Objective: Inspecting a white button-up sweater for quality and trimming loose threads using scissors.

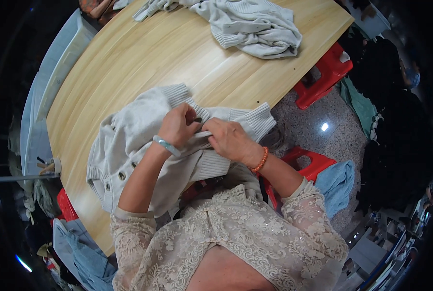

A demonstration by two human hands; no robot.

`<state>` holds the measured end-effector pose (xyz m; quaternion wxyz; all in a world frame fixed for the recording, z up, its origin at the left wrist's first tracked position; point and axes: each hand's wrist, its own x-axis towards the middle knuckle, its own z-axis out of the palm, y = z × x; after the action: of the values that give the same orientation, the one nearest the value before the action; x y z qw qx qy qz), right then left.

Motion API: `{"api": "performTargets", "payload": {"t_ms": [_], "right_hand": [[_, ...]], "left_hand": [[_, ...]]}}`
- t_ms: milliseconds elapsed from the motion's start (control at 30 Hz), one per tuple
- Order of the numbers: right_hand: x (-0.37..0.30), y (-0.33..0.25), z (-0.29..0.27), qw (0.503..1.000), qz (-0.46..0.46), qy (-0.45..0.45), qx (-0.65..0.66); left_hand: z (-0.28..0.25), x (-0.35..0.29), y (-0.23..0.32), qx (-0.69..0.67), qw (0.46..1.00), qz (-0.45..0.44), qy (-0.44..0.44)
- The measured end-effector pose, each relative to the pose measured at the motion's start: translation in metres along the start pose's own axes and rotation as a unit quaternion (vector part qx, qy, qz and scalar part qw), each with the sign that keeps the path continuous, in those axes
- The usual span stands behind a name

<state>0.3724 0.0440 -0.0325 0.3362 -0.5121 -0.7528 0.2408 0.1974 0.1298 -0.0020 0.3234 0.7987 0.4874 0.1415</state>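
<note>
Cream knitted cardigan point(129, 140) lies crumpled on the near edge of the wooden table point(143, 53), its buttoned front band hanging toward the person and its ribbed cuffs and hem turned up toward the table's middle. Both hands meet over the ribbed edge at the garment's centre. The left hand point(177, 127), with a pale green bangle at the wrist, is closed on a fold of the knit. The right hand point(230, 139), with an orange bead bracelet at the wrist, is closed on the same fold just beside it, so the knuckles nearly touch. Farther across the table, well apart from the cardigan, a second light grey sweater point(248, 26) lies in a loose heap. Off the right side of the table stand red plastic stools point(323, 77), one near the person bearing a blue cloth point(336, 182). More blue fabric point(80, 257) sits at the lower left.
</note>
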Motion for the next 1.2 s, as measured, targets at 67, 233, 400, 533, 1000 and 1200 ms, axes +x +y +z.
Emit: {"api": "performTargets", "payload": {"t_ms": [67,233,400,533,1000,1200], "right_hand": [[0.005,0.000,0.004,1.000,-0.016,0.020,0.010],[0.009,-0.003,0.005,0.997,0.042,0.027,0.056],[0.008,-0.007,0.007,0.996,0.036,0.057,0.062],[0.005,-0.005,0.012,0.998,-0.009,0.062,0.017],[0.015,0.014,0.003,0.998,-0.035,0.004,0.051],[0.021,0.018,-0.009,0.990,-0.081,-0.014,0.114]], "left_hand": [[0.002,0.001,-0.001,-0.025,0.999,-0.042,-0.022],[0.001,0.004,-0.012,-0.324,0.932,-0.145,-0.080],[-0.002,0.000,-0.020,-0.399,0.907,-0.125,-0.058],[-0.006,-0.010,-0.016,-0.404,0.901,-0.125,-0.093],[0.011,-0.034,-0.028,-0.160,0.986,0.030,0.034],[0.009,-0.029,-0.031,-0.222,0.975,0.031,0.007]]}}
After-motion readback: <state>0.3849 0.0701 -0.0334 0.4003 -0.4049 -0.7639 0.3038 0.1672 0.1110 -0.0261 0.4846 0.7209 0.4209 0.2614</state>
